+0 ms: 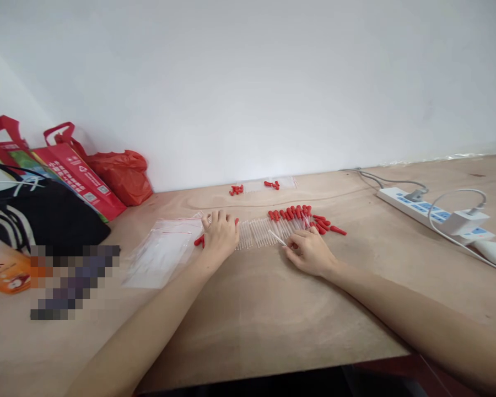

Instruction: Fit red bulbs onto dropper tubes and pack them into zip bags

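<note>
A row of thin clear tubes [256, 233] lies side by side on the wooden table. Red rubber bulbs [291, 212] top the tubes at the row's right end, and loose red bulbs [338, 230] lie beyond them. My right hand [310, 251] is closed in front of that end, with a clear tube [278, 238] in its fingers pointing left. At the left end of the row, my left hand [221, 234] rests over some red bulbs [198, 241], its fingers bent and partly hidden; what is under them cannot be made out.
Flat clear zip bags [161, 251] lie left of my left hand. Farther back are a small bag [289, 182] and more red bulbs [236, 190]. A white power strip [430, 212] with cables stands right. Carrier bags [78, 176] and a black bag [45, 215] fill the left.
</note>
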`<state>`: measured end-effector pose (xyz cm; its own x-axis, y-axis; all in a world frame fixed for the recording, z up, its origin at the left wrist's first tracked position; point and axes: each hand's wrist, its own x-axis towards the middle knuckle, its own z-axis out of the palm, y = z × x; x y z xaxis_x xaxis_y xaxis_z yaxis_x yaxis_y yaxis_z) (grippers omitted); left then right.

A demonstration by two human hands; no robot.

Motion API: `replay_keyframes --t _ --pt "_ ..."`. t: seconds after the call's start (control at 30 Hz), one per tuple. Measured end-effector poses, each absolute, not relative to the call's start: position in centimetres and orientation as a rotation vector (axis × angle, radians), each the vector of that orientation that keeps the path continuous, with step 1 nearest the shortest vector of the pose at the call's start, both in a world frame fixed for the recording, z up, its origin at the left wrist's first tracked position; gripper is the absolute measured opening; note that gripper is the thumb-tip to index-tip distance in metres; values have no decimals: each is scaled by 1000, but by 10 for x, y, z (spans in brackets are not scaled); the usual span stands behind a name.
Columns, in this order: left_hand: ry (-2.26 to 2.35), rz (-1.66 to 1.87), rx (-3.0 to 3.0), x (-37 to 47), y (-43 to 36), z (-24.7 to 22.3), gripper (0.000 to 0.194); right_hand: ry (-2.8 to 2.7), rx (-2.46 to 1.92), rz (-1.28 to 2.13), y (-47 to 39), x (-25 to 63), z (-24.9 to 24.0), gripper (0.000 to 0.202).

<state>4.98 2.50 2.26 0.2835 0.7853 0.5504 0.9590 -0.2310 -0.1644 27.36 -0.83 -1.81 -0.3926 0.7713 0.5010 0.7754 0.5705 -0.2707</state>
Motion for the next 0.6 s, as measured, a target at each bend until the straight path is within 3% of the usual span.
replay_keyframes --t 0.33,0.6 --pt "-1536 -1499 -2792 47 -7 -16 9 -2140 -1059 148 -4 273 -26 17" --pt "-1563 -1605 -2923 48 -7 -18 11 -2226 -1035 129 -6 269 -25 17"
